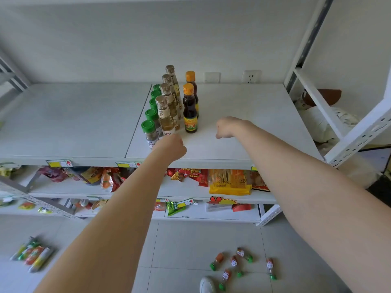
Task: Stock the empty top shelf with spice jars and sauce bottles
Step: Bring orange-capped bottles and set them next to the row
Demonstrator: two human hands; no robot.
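Note:
On the white top shelf stand three rows: green-capped spice jars, pale sauce bottles with foil tops, and two dark sauce bottles with orange caps. My left hand hovers over the shelf's front edge, just in front of the nearest pale bottle, fingers curled, holding nothing. My right hand is over the shelf to the right of the nearest dark bottle, fingers curled down, also holding nothing. Several more green-capped spice jars lie on the floor below.
Lower shelves hold snack packets, with a yellow pack at the right. Tube-like packets lie on the floor at the left. A white shoe shows at the bottom. The rack's upright post rises at the right.

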